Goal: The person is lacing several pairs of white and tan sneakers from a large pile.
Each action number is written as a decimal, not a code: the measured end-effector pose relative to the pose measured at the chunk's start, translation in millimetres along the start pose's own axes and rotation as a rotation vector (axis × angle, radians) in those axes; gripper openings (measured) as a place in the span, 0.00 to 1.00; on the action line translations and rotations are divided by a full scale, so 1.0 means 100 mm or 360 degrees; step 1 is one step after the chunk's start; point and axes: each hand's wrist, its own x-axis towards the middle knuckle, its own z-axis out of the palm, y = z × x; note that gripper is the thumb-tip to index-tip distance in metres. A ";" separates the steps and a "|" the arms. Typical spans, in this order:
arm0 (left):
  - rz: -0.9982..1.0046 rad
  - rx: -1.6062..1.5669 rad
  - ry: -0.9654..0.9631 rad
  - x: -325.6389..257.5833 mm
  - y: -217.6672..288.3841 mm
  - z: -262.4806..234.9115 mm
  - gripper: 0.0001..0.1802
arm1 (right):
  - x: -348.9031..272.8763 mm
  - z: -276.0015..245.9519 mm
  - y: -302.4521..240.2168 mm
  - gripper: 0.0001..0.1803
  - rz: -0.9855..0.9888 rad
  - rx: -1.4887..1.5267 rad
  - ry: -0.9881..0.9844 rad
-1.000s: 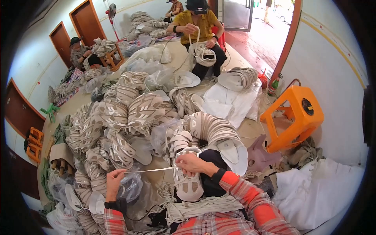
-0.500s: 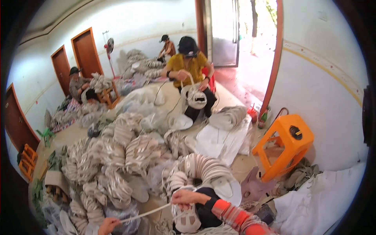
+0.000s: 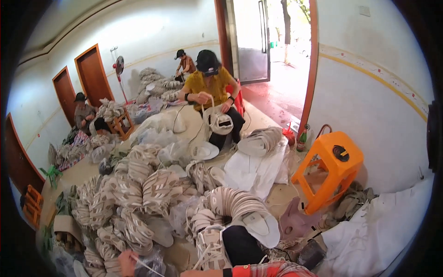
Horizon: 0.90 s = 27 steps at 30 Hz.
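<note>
Near the lower edge, my left hand (image 3: 128,263) pinches a pale shoelace (image 3: 150,268), which runs down out of view to the right. My right hand (image 3: 196,273) is cut off by the bottom edge; a bit of it shows beside the wristband, with its fingers hidden. Just above it a beige shoe upper (image 3: 213,249) with loose lacing lies against my black-clad knee (image 3: 244,247). Behind the knee, a curved row of nested beige shoe uppers (image 3: 237,203) ends in a pale flat piece.
Piled bundles of shoe uppers (image 3: 161,191) fill the left and middle floor. A person in a yellow top (image 3: 210,87) works on another upper across from me. An orange stool (image 3: 330,171) stands at right, near white sheeting (image 3: 369,231). Two more people sit farther back.
My right hand has dropped from the shoe upper to the bottom edge. The lace stretched between both hands now slopes down from my left hand, which has risen slightly. The view has shifted a little.
</note>
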 end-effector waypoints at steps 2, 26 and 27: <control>0.0003 0.0080 0.0363 -0.01 -0.05 0.51 0.21 | 0.17 0.51 -0.02 0.16 -0.0851 -0.0318 0.0178; 0.1392 0.2179 -0.0845 -0.41 -0.44 2.46 0.10 | -0.48 -0.96 0.62 0.12 0.1032 0.0941 0.0682; 0.1392 0.2176 -0.0849 -0.36 -0.46 2.42 0.10 | -0.49 -0.98 0.63 0.11 0.1093 0.1028 0.0692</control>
